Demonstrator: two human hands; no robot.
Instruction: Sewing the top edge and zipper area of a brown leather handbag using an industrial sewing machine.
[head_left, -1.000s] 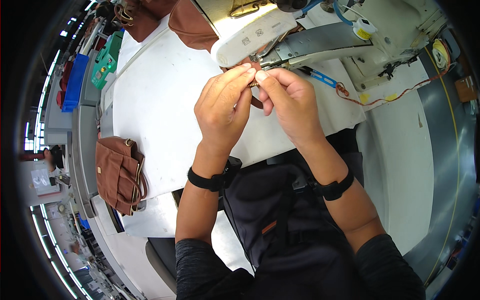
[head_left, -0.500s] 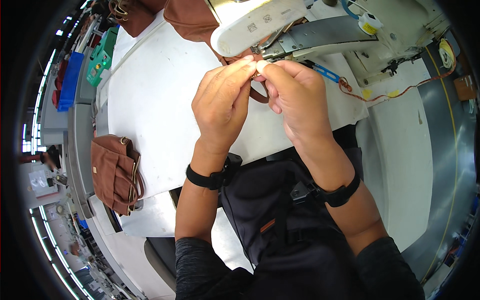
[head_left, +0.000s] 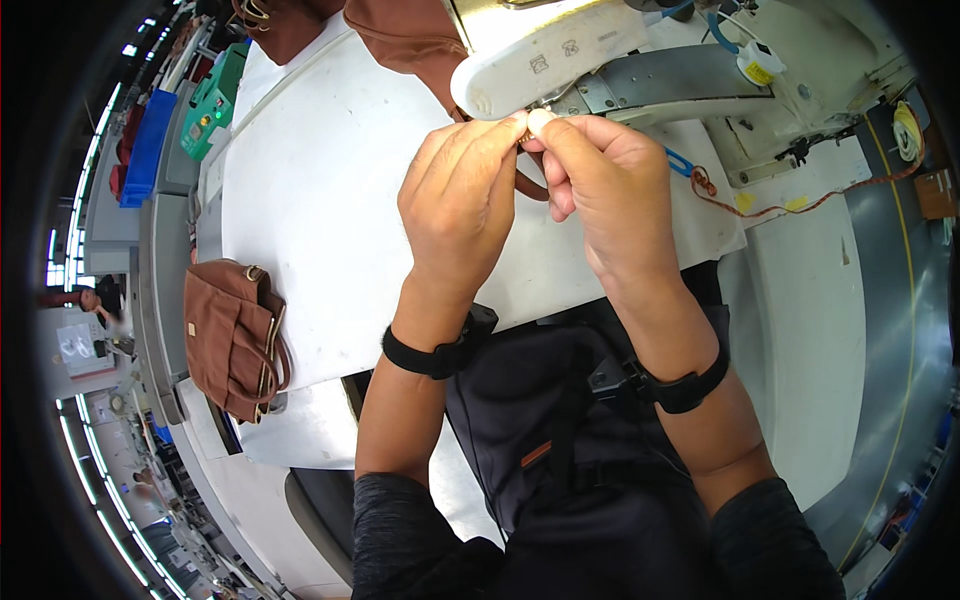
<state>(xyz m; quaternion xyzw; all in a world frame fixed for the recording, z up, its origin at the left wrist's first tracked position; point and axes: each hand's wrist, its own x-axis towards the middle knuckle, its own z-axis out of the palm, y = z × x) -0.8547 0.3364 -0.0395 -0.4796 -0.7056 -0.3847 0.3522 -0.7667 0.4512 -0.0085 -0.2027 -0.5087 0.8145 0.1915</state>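
Observation:
My left hand (head_left: 456,205) and my right hand (head_left: 618,195) meet fingertip to fingertip at the front of a sewing machine (head_left: 535,65). Both are closed in a pinch on a small gold-coloured metal piece (head_left: 526,139), mostly covered by the fingers. A brown strap (head_left: 531,186) curves down just below it, between the hands. Behind them, a brown bag (head_left: 405,35) lies on the white table and reaches toward the machine. My fingers hide the needle area. A blue-handled tool (head_left: 679,162) shows partly beside my right hand.
A folded brown handbag (head_left: 232,340) sits at the white table's (head_left: 320,200) left edge, with another brown bag (head_left: 285,30) at the far left. Beyond stand a green box (head_left: 214,103) and a blue bin (head_left: 150,150). An orange cord (head_left: 830,199) runs across the right side.
The view has shifted, moving the machine and table rightward in the picture. My pinched hands are slightly closer to the machine head, and my right hand covers more of the blue-handled tool.

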